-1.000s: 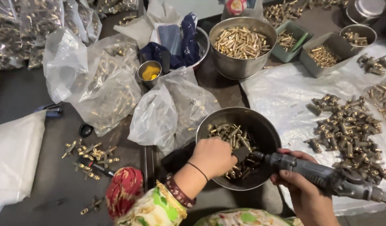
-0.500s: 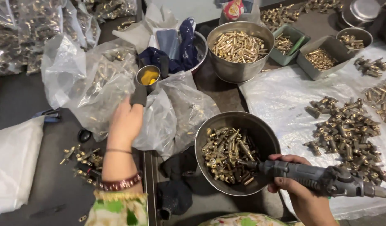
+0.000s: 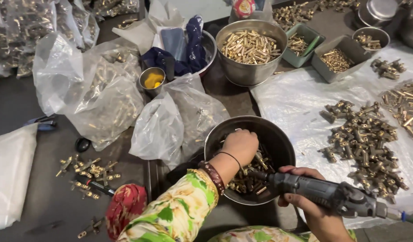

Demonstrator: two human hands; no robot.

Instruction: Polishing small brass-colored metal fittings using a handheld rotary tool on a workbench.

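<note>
Left hand (image 3: 240,145) in steel bowl (image 3: 278,134), fingers hidden; right hand (image 3: 311,210) fingers wrap rotary tool (image 3: 323,193).

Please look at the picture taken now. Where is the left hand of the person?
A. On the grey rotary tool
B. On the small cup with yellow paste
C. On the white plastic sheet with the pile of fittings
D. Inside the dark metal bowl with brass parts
D: the left hand reaches down into the dark metal bowl among the brass parts, while the right hand holds the grey rotary tool.
</note>
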